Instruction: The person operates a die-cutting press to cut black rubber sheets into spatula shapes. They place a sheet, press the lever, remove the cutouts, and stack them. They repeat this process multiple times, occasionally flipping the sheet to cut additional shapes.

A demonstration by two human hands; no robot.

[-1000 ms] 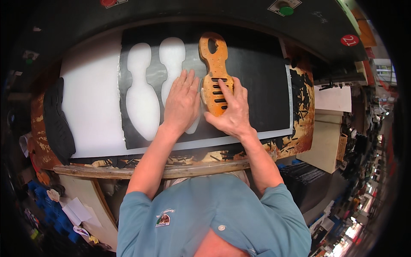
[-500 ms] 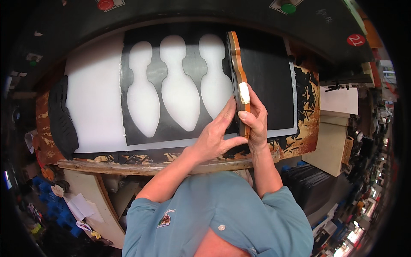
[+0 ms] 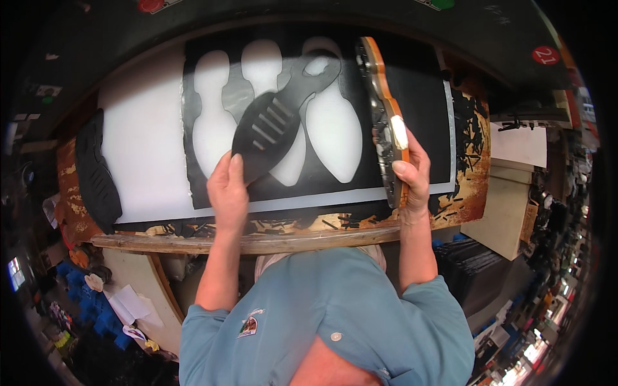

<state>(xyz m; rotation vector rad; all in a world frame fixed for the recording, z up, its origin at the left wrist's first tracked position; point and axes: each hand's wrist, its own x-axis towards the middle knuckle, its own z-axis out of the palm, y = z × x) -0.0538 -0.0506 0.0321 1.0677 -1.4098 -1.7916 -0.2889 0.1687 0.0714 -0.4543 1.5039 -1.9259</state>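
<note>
My left hand [image 3: 229, 188] pinches the wide end of a black, sole-shaped cut piece [image 3: 269, 128] with several slots and a hole at its narrow end. The piece is held slantwise over the black sheet [image 3: 421, 109], partly covering its cut-outs. In my right hand [image 3: 414, 175] is a cutting die [image 3: 389, 106] with an orange outer edge and a white patch, tipped up on its side. Three sole-shaped openings in the sheet show white below, among them the right opening [image 3: 333, 138].
A white board [image 3: 145, 128] lies under the sheet. Black cut pieces [image 3: 98, 170] are piled at its left end. Black scraps [image 3: 468, 138] litter the worn table to the right and along the wooden front rail [image 3: 257, 242]. A dark machine beam [image 3: 309, 11] spans the back.
My left hand has left the die and moved left, now holding the black cut piece. The die has shifted right in my right hand, its inner side now showing more.
</note>
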